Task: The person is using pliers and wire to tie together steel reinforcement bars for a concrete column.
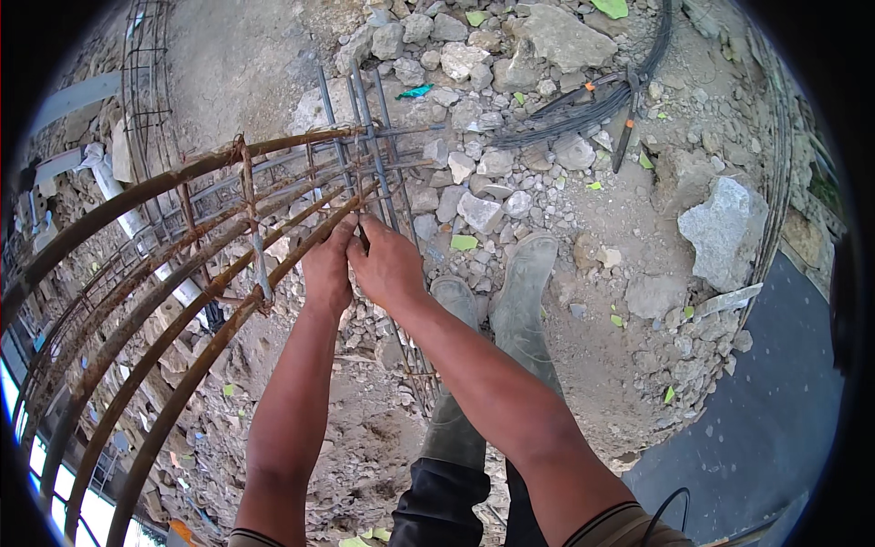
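My left hand [327,270] and my right hand [390,264] meet side by side at the end of a rusty rebar cage [223,337]. Thumbs and fingers of both are pinched together just below the lowest long bar's tip. Whatever they grip there is too small or hidden to make out. Right above them, thinner grey steel bars [378,155] cross the rusty ends. A rusty stirrup [252,214] joins the long bars further left.
A coil of dark tie wire [583,118] lies on the rubble beyond my boots [524,283], with a long-handled tool [627,128] with orange bands on it. A large pale rock [725,232] sits at right, beside dark grey water or sheet [756,401]. Another bar cage [146,91] stands far left.
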The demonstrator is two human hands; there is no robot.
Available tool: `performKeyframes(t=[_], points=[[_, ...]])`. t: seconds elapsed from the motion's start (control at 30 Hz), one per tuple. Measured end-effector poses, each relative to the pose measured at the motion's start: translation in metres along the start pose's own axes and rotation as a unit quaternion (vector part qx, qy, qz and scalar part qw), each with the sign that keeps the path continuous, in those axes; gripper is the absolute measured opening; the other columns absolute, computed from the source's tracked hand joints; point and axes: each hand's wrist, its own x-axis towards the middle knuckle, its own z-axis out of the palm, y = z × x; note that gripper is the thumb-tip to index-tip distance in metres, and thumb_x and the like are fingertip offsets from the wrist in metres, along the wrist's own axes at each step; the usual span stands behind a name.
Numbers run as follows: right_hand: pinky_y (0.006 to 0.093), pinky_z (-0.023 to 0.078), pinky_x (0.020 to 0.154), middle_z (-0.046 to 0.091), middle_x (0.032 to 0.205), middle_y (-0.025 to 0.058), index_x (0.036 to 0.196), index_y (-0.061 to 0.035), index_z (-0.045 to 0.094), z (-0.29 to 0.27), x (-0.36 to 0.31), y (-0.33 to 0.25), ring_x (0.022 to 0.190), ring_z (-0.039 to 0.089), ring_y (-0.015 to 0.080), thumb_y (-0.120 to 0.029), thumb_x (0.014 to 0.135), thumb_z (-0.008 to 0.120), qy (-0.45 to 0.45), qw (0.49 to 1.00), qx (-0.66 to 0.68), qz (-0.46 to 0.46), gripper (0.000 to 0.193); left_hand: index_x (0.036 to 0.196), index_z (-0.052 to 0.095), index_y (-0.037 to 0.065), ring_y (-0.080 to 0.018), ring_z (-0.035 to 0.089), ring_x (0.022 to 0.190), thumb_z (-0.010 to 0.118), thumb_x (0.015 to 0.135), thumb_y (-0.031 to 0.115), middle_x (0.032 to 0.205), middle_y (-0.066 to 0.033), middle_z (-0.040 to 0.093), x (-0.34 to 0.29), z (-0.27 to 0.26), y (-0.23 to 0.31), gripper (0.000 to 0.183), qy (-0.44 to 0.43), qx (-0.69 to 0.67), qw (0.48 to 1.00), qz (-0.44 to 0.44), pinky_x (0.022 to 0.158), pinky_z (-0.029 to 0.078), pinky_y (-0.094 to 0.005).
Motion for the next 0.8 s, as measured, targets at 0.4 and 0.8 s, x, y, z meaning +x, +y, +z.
performKeyframes(t=[0.4,0.8], points=[[0.0490,0.051,0.080,0.067,0.096,0.0267,0.115,-0.0035,0.065,-0.012,0.009,0.021,0.091,0.065,0.0431,-0.017,0.089,0.061,-0.010,0.993,0.114,0.002,0.030,0.089,0.067,0.001,-0.0104,0.057,0.067,0.070,0.084,0.015,0.078,-0.0041,0.065,0.007,0.007,0.018,0.016,0.047,0.221,0.974,0.019,0.061,0.046,-0.0255],[0.0479,0.052,0.071,0.069,0.088,0.0224,0.101,0.0011,0.067,-0.023,0.013,-0.002,0.080,0.067,0.0416,-0.015,0.091,0.058,0.015,0.999,0.028,-0.040,0.021,0.096,0.065,0.001,-0.0135,0.062,0.068,0.067,0.088,0.014,0.080,-0.0035,0.065,-0.009,0.022,0.016,0.015,0.059,0.025,0.995,-0.074,0.062,0.050,-0.0272]])
